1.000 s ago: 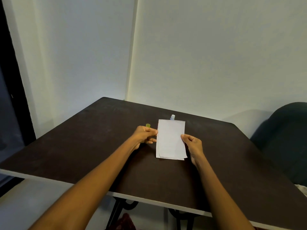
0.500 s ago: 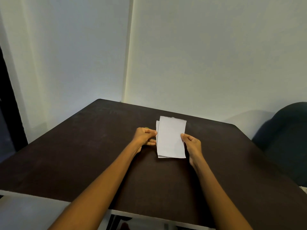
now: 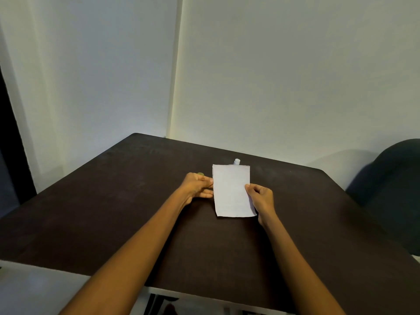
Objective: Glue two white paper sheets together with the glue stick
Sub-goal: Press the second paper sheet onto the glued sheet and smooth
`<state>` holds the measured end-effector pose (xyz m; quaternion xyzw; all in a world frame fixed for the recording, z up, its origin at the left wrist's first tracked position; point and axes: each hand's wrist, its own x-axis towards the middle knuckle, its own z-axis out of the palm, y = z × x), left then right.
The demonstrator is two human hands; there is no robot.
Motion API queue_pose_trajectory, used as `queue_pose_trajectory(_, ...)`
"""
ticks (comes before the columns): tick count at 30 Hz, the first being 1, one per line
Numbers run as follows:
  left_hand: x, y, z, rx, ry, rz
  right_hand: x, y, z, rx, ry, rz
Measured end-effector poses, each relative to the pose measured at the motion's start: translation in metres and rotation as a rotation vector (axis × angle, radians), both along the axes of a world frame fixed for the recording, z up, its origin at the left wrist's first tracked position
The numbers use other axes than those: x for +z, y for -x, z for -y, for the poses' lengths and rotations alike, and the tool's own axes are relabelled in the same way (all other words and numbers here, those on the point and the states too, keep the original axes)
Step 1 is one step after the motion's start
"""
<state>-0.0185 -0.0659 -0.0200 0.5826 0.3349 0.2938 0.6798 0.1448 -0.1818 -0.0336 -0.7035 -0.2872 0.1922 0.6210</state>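
White paper sheets (image 3: pixel 231 189) lie stacked as one upright rectangle on the dark table (image 3: pixel 113 212). My left hand (image 3: pixel 197 186) pinches the stack's left edge. My right hand (image 3: pixel 261 197) pinches the right edge near its lower half. Just behind the stack's top edge a small white tip (image 3: pixel 236 161), probably the glue stick, pokes out; the rest of it is hidden by the paper. A small yellow-green thing (image 3: pixel 200 173) peeks out behind my left hand; I cannot tell what it is.
The table stands in a corner of two pale walls. A dark rounded chair back (image 3: pixel 391 189) is at the right. The table's white front edge (image 3: pixel 204 296) is close to me, with dark legs below it.
The sheets, slightly offset before, now line up as one neat stack. The white tip behind the paper, hidden half a second ago, shows again. Both hands stay on the edges.
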Motion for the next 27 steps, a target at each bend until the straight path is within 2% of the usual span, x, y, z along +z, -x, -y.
queue_pose_trajectory(27,0.0003,0.0017,0.0039,-0.005,-0.022,-0.038,-0.0074,0.0031,-0.0059,-0.110,0.023,0.158)
